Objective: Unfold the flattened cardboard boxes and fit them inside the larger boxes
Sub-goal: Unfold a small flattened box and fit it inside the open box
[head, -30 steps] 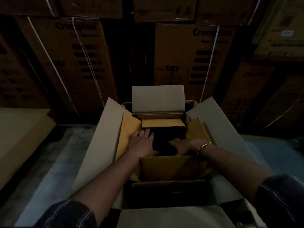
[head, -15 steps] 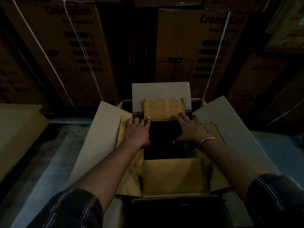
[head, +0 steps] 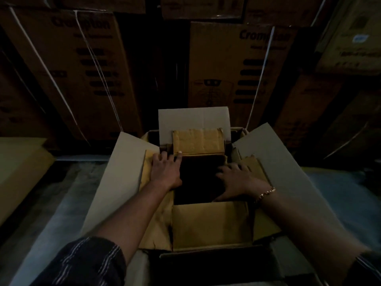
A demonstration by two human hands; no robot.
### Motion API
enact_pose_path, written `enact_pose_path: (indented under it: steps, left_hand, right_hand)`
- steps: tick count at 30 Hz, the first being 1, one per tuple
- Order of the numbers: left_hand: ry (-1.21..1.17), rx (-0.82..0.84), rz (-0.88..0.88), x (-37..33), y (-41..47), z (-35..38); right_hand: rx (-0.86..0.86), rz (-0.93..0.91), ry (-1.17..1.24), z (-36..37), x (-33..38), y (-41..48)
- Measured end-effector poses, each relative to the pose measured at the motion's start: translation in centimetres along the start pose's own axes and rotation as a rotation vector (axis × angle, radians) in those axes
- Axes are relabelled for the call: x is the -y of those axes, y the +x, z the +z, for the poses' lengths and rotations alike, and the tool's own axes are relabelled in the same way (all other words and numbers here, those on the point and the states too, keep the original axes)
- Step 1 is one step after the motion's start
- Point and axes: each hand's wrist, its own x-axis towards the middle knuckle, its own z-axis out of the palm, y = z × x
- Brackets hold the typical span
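Your right hand [head: 237,180] slid back off the far flap [head: 198,141] onto the right edge of the inner box [head: 210,223], fingers spread flat. Left hand [head: 167,172] still presses flat at its far-left corner. Inner box sits inside the larger box [head: 119,182].

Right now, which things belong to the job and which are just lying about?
Job: left hand, right hand, small box, big box around it.
Lying about: stacked cartons behind, floor.
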Motion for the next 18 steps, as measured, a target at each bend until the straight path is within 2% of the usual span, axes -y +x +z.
enact_pose_path:
  steps: [3,8,9,13,18]
  left_hand:
    - [-0.002,0.019,-0.014,-0.5,-0.4,-0.9]
    - [0.004,0.041,-0.017,-0.8,-1.0,-1.2]
    - [0.003,0.044,-0.012,-0.6,-1.1,-1.1]
    - [0.022,0.005,0.012,-0.1,-1.4,-0.4]
    - [0.075,0.011,0.006,-0.9,-1.5,-0.1]
  right_hand:
    - [0.237,-0.064,0.110,-0.7,0.3,-4.2]
    - [0.255,-0.099,0.075,2.4,3.4,-10.9]
    - [0.222,-0.100,0.082,3.7,4.6,-11.8]
    - [-0.104,-0.075,0.175,6.7,6.9,-13.1]
    - [-0.150,-0.081,0.173,7.2,6.3,-11.8]
